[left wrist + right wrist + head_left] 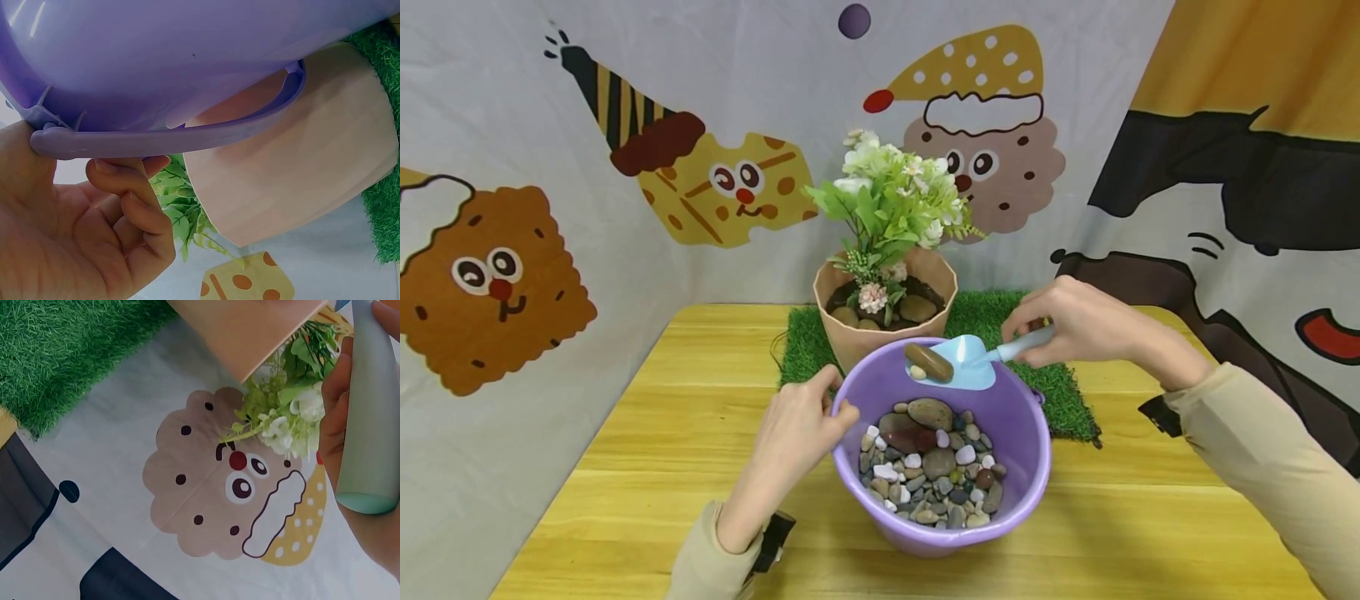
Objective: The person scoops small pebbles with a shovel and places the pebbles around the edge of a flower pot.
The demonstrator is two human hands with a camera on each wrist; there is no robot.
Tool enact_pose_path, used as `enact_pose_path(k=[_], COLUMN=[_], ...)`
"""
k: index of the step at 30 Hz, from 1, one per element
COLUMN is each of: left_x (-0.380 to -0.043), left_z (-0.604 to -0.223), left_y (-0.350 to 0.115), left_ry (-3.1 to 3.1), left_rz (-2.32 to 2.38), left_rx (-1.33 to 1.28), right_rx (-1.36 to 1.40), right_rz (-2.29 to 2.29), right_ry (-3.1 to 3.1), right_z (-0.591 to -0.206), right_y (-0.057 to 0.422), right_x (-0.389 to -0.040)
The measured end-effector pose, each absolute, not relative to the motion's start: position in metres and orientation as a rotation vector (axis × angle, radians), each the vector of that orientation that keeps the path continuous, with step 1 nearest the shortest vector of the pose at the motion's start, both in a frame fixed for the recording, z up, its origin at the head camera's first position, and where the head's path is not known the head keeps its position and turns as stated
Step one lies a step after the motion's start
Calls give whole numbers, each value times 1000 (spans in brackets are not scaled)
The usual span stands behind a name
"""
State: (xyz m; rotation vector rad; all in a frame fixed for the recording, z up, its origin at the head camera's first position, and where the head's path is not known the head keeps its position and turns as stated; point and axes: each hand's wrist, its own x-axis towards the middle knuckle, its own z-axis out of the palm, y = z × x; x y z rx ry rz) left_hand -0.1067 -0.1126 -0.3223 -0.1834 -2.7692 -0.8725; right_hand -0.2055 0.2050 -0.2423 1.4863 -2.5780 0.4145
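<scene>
My right hand grips the handle of a light blue toy shovel, which hangs over the far rim of a purple bucket. A long brown stone and a small pale pebble lie on its scoop. In the right wrist view, the thick shovel handle runs through the palm. My left hand pinches the bucket's left rim, with fingers curled beside the lowered bucket handle. Inside the bucket lie several mixed stones, some large, many small and white or grey.
Right behind the bucket stands a peach flowerpot with white flowers, dark soil and several stones. An artificial grass mat lies under it on the wooden table. A cartoon-printed cloth hangs at the back.
</scene>
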Motion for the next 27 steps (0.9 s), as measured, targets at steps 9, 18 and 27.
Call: enact_pose_path(k=[9, 18, 27], left_x=[-106, -106, -106], left_z=[-322, -323, -323], left_y=[-113, -112, -113], left_ry=[-2764, -2757, -2764], left_rz=[-881, -883, -899], left_rx=[-184, -194, -181], right_rx=[1353, 1128, 948], right_rz=[419, 300, 222], right_ry=[-2703, -2810, -2875], right_z=[-230, -223, -214], right_y=[207, 203, 191], right_x=[-210, -217, -226])
